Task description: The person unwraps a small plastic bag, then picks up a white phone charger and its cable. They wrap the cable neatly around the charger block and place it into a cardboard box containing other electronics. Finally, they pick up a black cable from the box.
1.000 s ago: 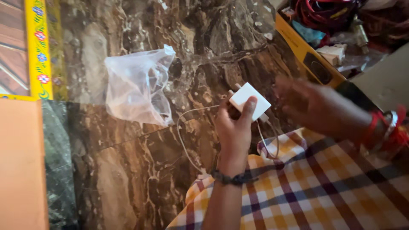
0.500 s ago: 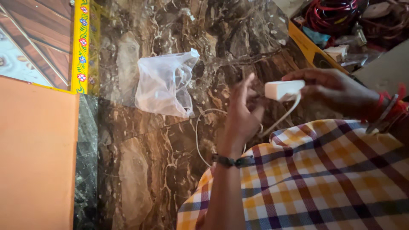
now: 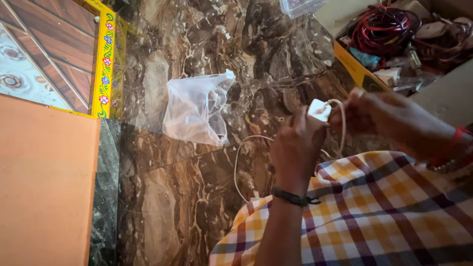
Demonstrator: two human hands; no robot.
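Right now your left hand [image 3: 297, 148] is closed around a small white charger adapter [image 3: 319, 110], with only the adapter's top corner showing above your fingers; your right hand [image 3: 389, 120] is pinched on the thin white cable [image 3: 342, 123] just beside the adapter, where the cable loops up and over; both hands meet at the adapter, above the checked yellow, white and purple cloth [image 3: 384, 207] that covers your lap; the cable runs down from the adapter, curves out to its left over the brown marble floor [image 3: 172, 197], and comes back under the edge of the cloth; a black band [image 3: 295, 198] sits on your left wrist, below the adapter, and red bangles [image 3: 451, 148] sit on your right wrist, well to the adapter's right; a crumpled clear plastic bag [image 3: 197, 109] lies on the floor to the left of the adapter, near it but apart; further left of the adapter stands a yellow painted border with flowers [image 3: 105, 59], and below that a flat orange surface [image 3: 44, 187]; up and to the right of the adapter sits an open yellow cardboard box [image 3: 357, 66] holding a coil of red wire [image 3: 382, 27] and other small parts that are too cluttered to tell apart.
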